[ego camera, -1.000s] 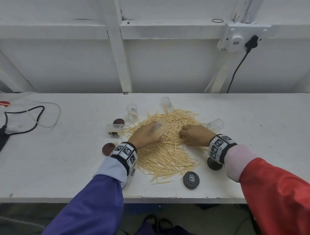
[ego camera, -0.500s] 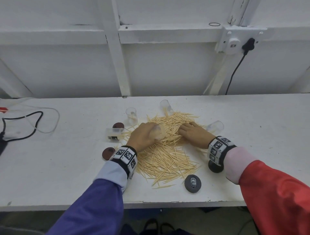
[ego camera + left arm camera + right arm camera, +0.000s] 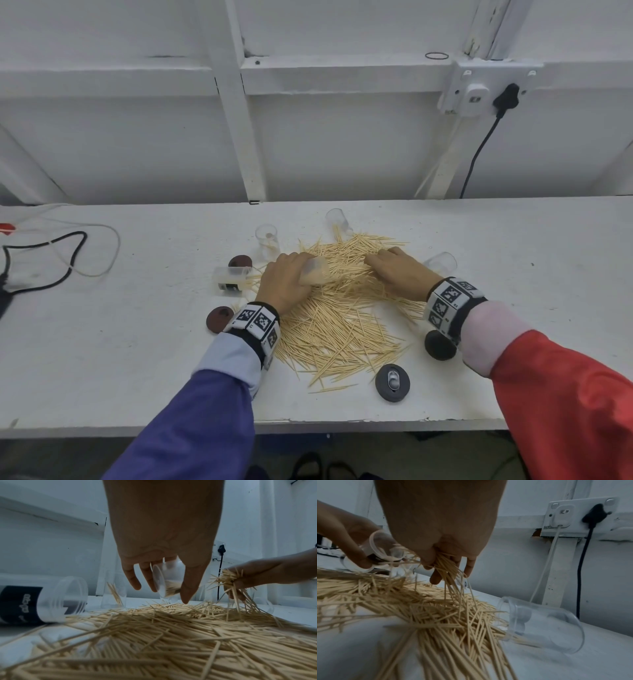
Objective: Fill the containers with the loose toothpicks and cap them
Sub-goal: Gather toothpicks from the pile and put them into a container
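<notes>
At the centre of the frame the left hand (image 3: 286, 281) holds a clear container (image 3: 313, 271) tilted with its mouth toward the right hand (image 3: 399, 270), whose curled grip lifts a bunch of toothpicks (image 3: 448, 566) from the pile (image 3: 342, 329) on the tabletop (image 3: 137, 342), probably to load them in.

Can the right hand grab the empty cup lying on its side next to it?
Probably not yet. The cup lies just beside the right hand with nothing between them, but that hand is full of toothpicks and would have to drop them first.

Loose pale toothpicks (image 3: 337, 310) heaped mid-table — clear containers (image 3: 440, 263) around, uncapped.
</notes>
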